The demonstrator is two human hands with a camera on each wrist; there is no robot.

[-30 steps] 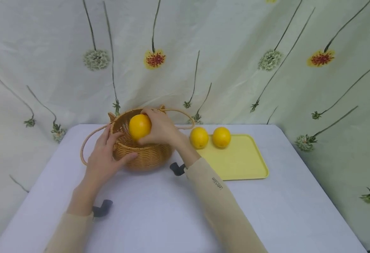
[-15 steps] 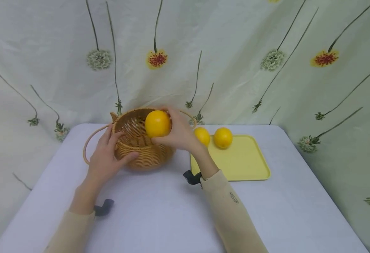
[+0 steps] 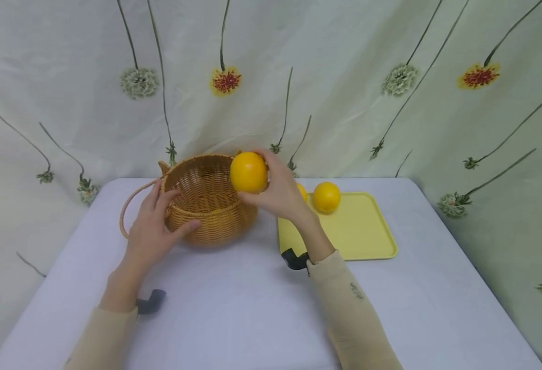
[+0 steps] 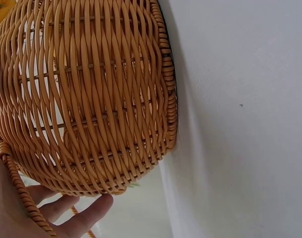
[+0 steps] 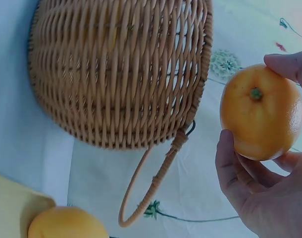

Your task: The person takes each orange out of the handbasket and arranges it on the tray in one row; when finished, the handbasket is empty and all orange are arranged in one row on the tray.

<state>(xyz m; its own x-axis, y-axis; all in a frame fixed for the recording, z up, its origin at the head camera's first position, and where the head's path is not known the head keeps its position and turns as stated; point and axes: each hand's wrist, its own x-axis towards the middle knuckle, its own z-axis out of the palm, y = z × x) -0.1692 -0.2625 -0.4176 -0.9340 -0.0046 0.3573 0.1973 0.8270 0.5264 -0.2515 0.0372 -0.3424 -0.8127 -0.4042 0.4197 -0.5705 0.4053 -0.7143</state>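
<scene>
A round woven wicker basket (image 3: 211, 228) stands at the back left of the table, its mouth facing up toward the head camera. My left hand (image 3: 152, 231) holds its left side, fingers at the rim and thumb against the front wall. In the left wrist view, fingers (image 4: 86, 215) lie beside the weave. My right hand (image 3: 282, 192) grips an orange (image 3: 248, 172) just over the basket's right rim. The right wrist view shows that orange (image 5: 260, 114) between thumb and fingers, its green stem end facing the camera.
Right of the basket lies a yellow tray (image 3: 354, 236). One orange (image 3: 326, 197) sits at its back edge; another orange (image 3: 302, 191) is mostly hidden behind my right hand. A looped basket handle (image 5: 153, 186) sticks out on the right. A flowered cloth (image 3: 336, 103) hangs behind the table.
My right hand has lifted the orange from inside the basket and carried it right, to the right rim. My left hand has stayed on the basket's left side.
</scene>
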